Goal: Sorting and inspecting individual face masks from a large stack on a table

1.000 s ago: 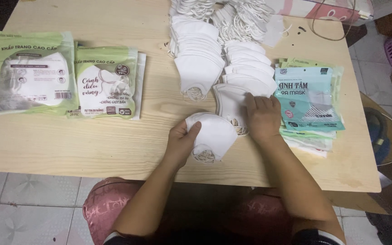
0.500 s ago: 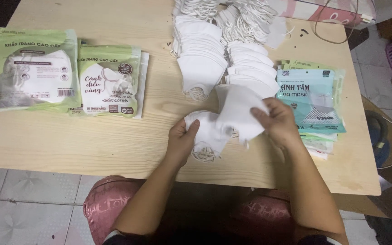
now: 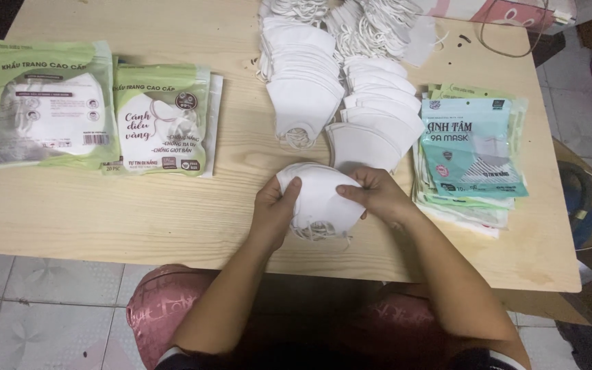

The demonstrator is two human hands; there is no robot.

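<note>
Head view: both hands, left hand [image 3: 277,205] and right hand [image 3: 373,195], now clamped on small stack of white folded cloth masks [image 3: 318,195] near front edge of pale wooden table [image 3: 138,205]; second mask joined since a second ago.

Dim, even indoor light, soft shadows, slight blur throughout.

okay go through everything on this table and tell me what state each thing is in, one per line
Left hand: gripping the held masks' left edge.
Right hand: gripping their right edge.
Held masks: small white stack, folded, just above the table.
Mask rows: folded, overlapping in two rows.
Green packs: filled, lying flat.
Teal pouches: stacked flat.
Wooden table: bearing all of it.
</note>
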